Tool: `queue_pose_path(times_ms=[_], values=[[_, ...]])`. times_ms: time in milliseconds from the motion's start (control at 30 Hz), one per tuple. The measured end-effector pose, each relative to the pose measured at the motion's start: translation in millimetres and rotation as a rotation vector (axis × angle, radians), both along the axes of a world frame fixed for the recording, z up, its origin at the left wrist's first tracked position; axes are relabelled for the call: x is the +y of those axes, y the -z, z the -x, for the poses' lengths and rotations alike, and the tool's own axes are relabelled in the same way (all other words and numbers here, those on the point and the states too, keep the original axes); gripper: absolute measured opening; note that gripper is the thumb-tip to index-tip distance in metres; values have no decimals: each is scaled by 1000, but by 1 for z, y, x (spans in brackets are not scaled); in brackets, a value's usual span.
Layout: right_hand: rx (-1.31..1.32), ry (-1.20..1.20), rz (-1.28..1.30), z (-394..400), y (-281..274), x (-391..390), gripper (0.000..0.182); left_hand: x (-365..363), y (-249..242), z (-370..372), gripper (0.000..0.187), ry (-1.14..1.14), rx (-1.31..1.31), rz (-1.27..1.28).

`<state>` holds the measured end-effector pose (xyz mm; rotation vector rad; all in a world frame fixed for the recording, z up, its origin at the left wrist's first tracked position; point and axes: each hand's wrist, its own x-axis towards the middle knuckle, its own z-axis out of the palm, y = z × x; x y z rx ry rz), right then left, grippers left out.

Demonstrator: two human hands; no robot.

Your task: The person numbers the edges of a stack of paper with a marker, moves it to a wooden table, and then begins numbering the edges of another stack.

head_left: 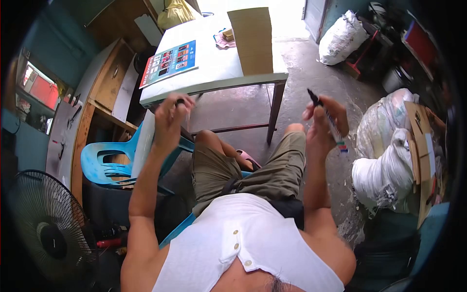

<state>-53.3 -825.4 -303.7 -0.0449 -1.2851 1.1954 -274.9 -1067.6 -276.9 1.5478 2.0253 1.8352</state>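
Observation:
In my right hand [327,121] is a marker [335,127] with a white, printed barrel, its black tip end pointing up and to the left. My fingers are wrapped around the barrel. My left hand [169,121] is raised near the table's front left corner, its fingers pinched on a small black marker cap [180,101]. Both hands are apart from the table. On the white-topped table [214,73] a brown cardboard piece [253,44] stands upright at the front edge. A printed poster sheet [170,63] lies flat to its left.
A blue plastic chair [109,158] stands left of the table, with a black fan [51,238] nearer me. White sacks [384,175] and cardboard pieces [422,146] are piled at right. A yellow bag [176,13] sits beyond the table, near a small bundle [226,36].

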Motion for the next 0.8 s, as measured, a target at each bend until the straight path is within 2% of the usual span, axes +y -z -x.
queue_pose_path(times_ms=[33, 67, 200, 300, 333, 400, 433, 500, 567, 667, 700, 733, 800], values=[[59, -8, 0, 1, -8, 1, 29, 2, -14, 12, 21, -17, 128, -16], [114, -20, -2, 5, -20, 5, 29, 6, -24, 24, 24, -72, 149, -59], [172, -21, 28, 34, -69, 54, 31, 54, -67, 77, 44, -81, -120, -306], [115, 82, 12, 85, -96, 109, 34, 126, -85, 133, 44, -95, -234, -440], [136, 56, -23, 111, -101, 130, 34, 153, -89, 147, 37, -50, -241, -487], [186, -11, -55, 162, -104, 167, 32, 202, -92, 163, 44, -96, -345, -450], [216, -57, -52, 187, -105, 178, 31, 228, -80, 198, 46, -74, -342, -453], [226, -103, -145, 237, -91, 207, 30, 258, -76, 176, 46, -87, -387, -453], [164, -217, -2, 260, -87, 199, 26, 281, -62, 176, 45, -58, -459, -458], [19, -317, 5, 277, -69, 203, 48, 297, -43, 180, 45, 69, -527, -472], [10, -311, 8, 280, -69, 199, 47, 299, -42, 178, 46, 141, -522, -490], [3, -304, 11, 280, -67, 194, 47, 302, -40, 171, 46, 156, -641, -514], [-43, -273, 75, 277, -72, 184, 47, 304, -41, 166, 46, 153, -650, -533]])
